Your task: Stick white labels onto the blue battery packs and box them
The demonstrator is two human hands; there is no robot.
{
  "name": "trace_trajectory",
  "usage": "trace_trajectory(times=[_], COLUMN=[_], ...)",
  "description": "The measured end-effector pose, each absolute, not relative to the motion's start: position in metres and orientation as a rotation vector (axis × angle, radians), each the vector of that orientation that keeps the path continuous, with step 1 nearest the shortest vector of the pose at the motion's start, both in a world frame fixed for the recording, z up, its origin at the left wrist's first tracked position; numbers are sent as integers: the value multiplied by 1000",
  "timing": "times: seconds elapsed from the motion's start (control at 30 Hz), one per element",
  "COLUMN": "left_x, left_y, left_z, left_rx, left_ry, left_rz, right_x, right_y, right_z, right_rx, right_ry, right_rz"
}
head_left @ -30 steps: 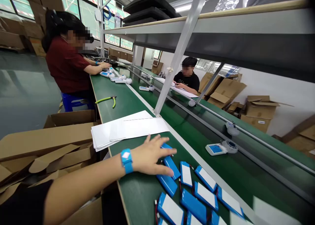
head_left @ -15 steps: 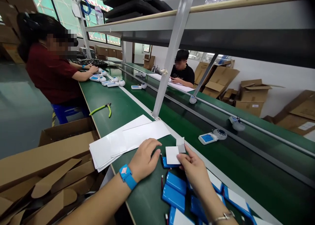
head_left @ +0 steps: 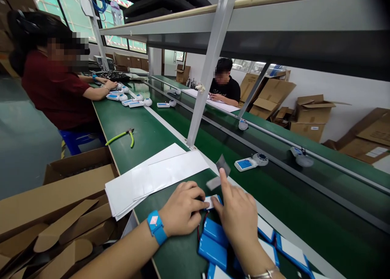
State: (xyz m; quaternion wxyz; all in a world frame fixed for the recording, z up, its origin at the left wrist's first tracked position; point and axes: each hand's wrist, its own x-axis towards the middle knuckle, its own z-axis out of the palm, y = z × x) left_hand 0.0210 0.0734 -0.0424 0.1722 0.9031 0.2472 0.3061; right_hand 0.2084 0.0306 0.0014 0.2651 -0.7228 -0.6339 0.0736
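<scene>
In front of me my left hand [head_left: 184, 208] has its fingers curled in, index finger and thumb at the near side of a blue battery pack [head_left: 219, 198]. A white pad [head_left: 210, 201] lies on that pack, under the fingertips of both hands. The thumb of my right hand [head_left: 239, 210] presses on the pad, while its index finger points up against a folded grey film piece [head_left: 224, 165], blurred by motion. Its other fingers are mostly hidden. More blue battery packs [head_left: 213, 250] lie below, some topped with white pads [head_left: 291, 248], partly covered by my right forearm.
White sheets [head_left: 161, 175] lie left of my hands. Green-handled cutters [head_left: 120, 138] sit farther up the green bench [head_left: 146, 128]. A white device [head_left: 251, 162] lies beyond my right hand. Open cartons [head_left: 73, 185] stand at left. A shelf post [head_left: 210, 67] rises ahead. Two co-workers sit farther off.
The white pad has moved down onto the blue pack, and my left hand has come right to meet it. My right index finger has lifted, with the grey film now apart from the pad.
</scene>
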Motion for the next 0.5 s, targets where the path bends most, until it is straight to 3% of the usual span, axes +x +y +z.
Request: trace_trajectory(times=[0.13, 0.3, 0.5], left_x=[20, 21, 19], left_y=[71, 68, 69], left_z=[-40, -35, -33], left_rx=[2552, 2572, 2564], left_ry=[700, 554, 554], left_rz=[906, 838, 930], right_x=[227, 219, 177], right_y=[16, -30, -62], right_z=[19, 15, 3], right_rx=[-2134, -2268, -2204], right_ry=[-1465, -1035, -1013], right_rz=[146, 474, 546])
